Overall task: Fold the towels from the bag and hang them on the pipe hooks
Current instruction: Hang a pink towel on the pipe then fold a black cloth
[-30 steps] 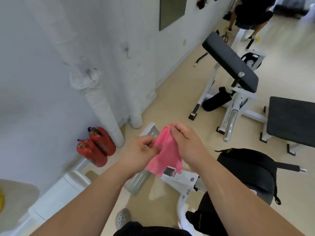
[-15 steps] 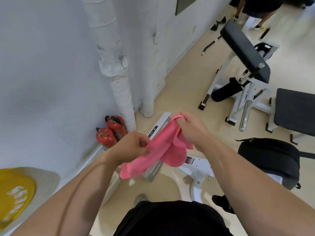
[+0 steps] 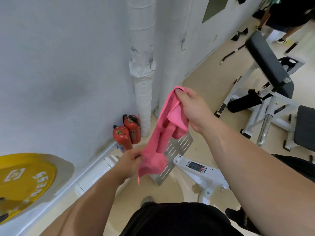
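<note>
A pink towel (image 3: 157, 138) hangs stretched between my two hands, loosely bunched. My right hand (image 3: 192, 106) grips its upper end, raised in front of the wall. My left hand (image 3: 130, 163) pinches its lower end, down near the floor machine. Behind the towel stand two white wrapped pipes (image 3: 142, 68) against the wall. A small metal hook (image 3: 152, 64) sits on the left pipe's joint, and another hook (image 3: 182, 45) hangs on the right pipe. The black bag (image 3: 300, 169) is only partly seen at the right edge, behind my right arm.
Two red fire extinguishers (image 3: 127, 133) stand at the left pipe's foot. A white machine with a slotted metal plate (image 3: 177, 150) lies on the floor below the towel. A yellow weight plate (image 3: 23, 183) is at left. Black padded benches (image 3: 267, 65) and another person's legs (image 3: 281, 17) are at right.
My right hand has risen and my left hand has dropped, so the towel is now pulled out long between them. The view has swung toward the pipes.
</note>
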The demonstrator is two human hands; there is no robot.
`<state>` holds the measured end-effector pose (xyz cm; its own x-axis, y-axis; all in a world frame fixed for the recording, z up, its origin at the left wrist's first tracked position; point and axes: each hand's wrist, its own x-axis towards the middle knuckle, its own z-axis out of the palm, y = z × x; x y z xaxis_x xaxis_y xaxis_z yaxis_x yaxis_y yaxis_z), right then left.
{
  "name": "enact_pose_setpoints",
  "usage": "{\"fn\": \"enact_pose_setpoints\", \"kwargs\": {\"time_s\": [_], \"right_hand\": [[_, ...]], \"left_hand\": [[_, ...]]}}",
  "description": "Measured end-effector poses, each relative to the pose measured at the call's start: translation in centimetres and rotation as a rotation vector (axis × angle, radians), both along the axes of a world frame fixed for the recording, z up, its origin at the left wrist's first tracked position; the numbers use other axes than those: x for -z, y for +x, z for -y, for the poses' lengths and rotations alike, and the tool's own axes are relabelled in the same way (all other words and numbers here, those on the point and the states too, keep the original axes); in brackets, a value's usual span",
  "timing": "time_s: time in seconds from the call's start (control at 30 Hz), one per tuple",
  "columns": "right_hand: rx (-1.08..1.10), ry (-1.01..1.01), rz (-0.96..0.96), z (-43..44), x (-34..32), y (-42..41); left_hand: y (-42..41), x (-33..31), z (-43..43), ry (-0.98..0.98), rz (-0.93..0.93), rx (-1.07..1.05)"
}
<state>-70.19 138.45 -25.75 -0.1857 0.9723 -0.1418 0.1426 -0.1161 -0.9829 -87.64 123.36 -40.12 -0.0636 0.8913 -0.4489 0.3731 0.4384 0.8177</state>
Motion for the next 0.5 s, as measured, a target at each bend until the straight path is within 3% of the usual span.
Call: {"fn": "enact_pose_setpoints", "kwargs": {"time_s": [0.1,0.2,0.27,0.33,0.43,0.5], "right_hand": [[-0.083,0.050,0.285,-0.7,2.1,0.8],[-0.284,0.104,0.784,-0.6,5.8,2.0],[-0.326,0.068,0.972,0.0,7.7,2.7],[-0.305,-0.038,0.948,0.9,8.8,2.9],[-0.282,-0.197,0.607,2.8,8.7,1.5],[-0.353,-0.141,0.432,4.3,7.5,-0.1]], "left_hand": [[-2.1,-0.4,-0.1,0.050,0.126,-0.288],[-3.6,-1.8,-0.5,0.128,0.145,-0.437],[-4.0,-3.1,-0.7,0.177,0.131,-0.511],[-4.3,-4.2,-1.0,0.183,0.126,-0.555],[-4.3,-5.6,-1.4,0.147,0.186,-0.505],[-3.9,-6.4,-1.6,0.163,0.188,-0.387]]}}
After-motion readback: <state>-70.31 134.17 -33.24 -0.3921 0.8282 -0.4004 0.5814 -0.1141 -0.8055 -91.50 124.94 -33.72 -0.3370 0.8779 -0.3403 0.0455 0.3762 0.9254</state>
